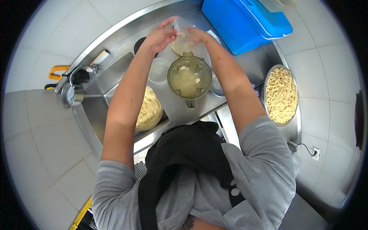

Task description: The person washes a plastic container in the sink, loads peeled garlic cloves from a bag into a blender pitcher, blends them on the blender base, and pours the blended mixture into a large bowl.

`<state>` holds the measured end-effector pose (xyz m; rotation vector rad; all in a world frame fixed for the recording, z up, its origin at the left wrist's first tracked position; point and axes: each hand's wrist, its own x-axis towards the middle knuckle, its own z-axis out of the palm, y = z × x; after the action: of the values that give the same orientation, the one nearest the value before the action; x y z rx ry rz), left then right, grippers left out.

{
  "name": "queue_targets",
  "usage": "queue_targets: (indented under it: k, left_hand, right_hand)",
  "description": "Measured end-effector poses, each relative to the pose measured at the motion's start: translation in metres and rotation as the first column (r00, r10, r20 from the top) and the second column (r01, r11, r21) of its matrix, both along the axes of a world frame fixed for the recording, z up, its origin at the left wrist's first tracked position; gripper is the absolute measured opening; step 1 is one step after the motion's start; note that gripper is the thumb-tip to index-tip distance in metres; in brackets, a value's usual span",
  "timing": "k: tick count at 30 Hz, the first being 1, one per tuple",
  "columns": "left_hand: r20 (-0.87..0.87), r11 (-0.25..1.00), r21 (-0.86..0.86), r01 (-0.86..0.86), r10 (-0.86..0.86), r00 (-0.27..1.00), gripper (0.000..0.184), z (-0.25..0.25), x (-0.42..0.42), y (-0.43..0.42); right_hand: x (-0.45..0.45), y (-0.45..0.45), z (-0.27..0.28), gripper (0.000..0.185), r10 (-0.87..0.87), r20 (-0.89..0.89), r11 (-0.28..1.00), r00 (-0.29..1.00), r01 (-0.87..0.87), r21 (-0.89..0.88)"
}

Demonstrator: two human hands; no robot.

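Clear plastic bag (185,40): just beyond the blender jar (169,79), lifted between both hands. I only get the head view, so all of this is from there.

Left hand (161,39), beyond the jar and left of it: fingers narrow, holding the film at the bag's edge. Right hand (198,35), beyond the jar and right of it: fingers curled in, holding the bag's other side. Tips partly hidden, I can't tell how tight.

Jar shows pale liquid (188,89) and whitish pieces (197,81) inside; neither hand on it. Just left of the jar: round translucent container (158,71). Left and on the wearer's side: yellow crumbly mash (149,111) in a bowl. Well right: noodles (281,96) in an oval tray. Beyond and right: blue cooler (235,28).

My read: bag handling is the step in hand, probably working at its mouth; I can't make out its contents. Next move calls for a pinch on both sides of the film and clearance over the jar.
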<state>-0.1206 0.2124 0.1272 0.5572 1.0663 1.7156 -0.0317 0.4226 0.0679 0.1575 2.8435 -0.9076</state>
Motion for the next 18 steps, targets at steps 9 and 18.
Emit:
queue_targets:
  k: [9,18]
  left_hand:
    - [-0.396,0.946,-0.295,-0.138,0.01,0.918,0.054,0.016,0.015,-0.035]
    - [-0.668,0.824,-0.26,-0.502,0.222,0.71,0.051,-0.086,0.04,-0.224]
  right_hand:
    - [0.077,-0.007,0.094,0.037,-0.149,-0.238,0.986,0.96,0.126,-0.107]
    - [0.251,-0.146,0.079,0.067,-0.747,-0.001,0.647,0.665,0.728,-0.226]
